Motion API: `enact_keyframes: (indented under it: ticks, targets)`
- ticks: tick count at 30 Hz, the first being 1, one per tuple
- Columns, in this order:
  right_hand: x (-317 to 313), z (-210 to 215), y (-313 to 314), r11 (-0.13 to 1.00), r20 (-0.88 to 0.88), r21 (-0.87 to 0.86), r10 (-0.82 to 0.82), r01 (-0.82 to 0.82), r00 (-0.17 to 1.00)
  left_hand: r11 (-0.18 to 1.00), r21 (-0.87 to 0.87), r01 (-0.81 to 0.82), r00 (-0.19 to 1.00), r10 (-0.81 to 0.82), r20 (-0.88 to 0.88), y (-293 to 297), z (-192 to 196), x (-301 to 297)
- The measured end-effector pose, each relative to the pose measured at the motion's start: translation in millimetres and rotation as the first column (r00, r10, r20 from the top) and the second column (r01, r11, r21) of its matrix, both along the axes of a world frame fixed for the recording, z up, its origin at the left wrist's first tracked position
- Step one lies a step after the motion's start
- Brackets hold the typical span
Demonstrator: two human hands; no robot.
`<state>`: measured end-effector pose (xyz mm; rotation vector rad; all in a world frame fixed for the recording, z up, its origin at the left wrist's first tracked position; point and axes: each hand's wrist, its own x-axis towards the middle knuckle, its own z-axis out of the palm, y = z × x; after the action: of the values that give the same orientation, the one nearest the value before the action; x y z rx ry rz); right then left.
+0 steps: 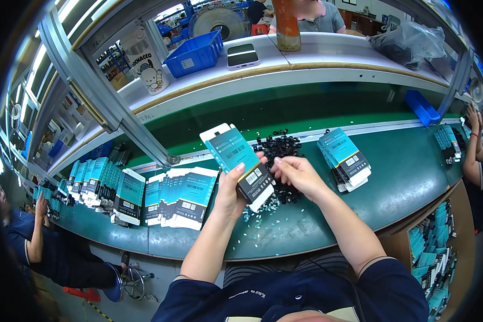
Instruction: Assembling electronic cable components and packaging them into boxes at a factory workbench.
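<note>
My left hand [230, 192] is closed around a teal and black flat carton [232, 153], held tilted over the green worktable with its white end flaps showing. Just right of the carton, my right hand [301, 176] has thumb and fingers drawn together; anything between the fingertips is too small to make out. A heap of small black plastic pieces [280, 144] lies behind and beneath both hands. Tiny white and teal bits [263, 217] are scattered in front of it. To the right, a stack of similar cartons [344, 158] rests on the table.
Fanned cartons [182, 196] and more stacks [94, 182] line the table's left. A cardboard box [394, 241] of cartons stands at lower right. Above the back panel, a shelf [306, 58] carries a blue bin [194, 55], a phone [242, 56] and a bottle [287, 29]. Co-workers sit on both sides.
</note>
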<state>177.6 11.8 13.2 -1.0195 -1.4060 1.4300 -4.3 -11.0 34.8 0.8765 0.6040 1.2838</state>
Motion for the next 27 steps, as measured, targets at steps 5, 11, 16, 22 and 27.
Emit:
enact_keyframes:
  ticks: [5,11,16,22,27]
  targets:
    - [-2.3,-2.4,-8.4,0.952,0.092,-0.061,0.304,-0.299,0.948,0.992,0.078,0.097,0.994,-0.100,0.042,-0.7,-5.6,6.3]
    - [0.8,-2.8,-9.5,0.930,-0.074,-0.072,0.355,-0.360,0.932,0.997,-0.034,0.073,0.997,-0.072,0.029,11.0,-6.5,-2.0]
    - [1.9,-3.3,-3.0,0.931,0.215,-0.155,0.358,-0.330,0.909,0.971,-0.113,-0.213,0.977,0.214,0.000,14.0,-9.7,4.8]
    - [-16.7,-4.9,-11.1,0.981,-0.384,0.105,-0.109,0.161,0.917,0.998,-0.025,-0.058,0.962,0.050,-0.268,5.2,-17.8,14.2]
    - [-23.6,-11.6,-18.6,0.945,-0.322,0.252,-0.123,0.210,0.939,0.925,0.256,-0.281,0.927,0.331,-0.177,-9.4,-16.9,33.9]
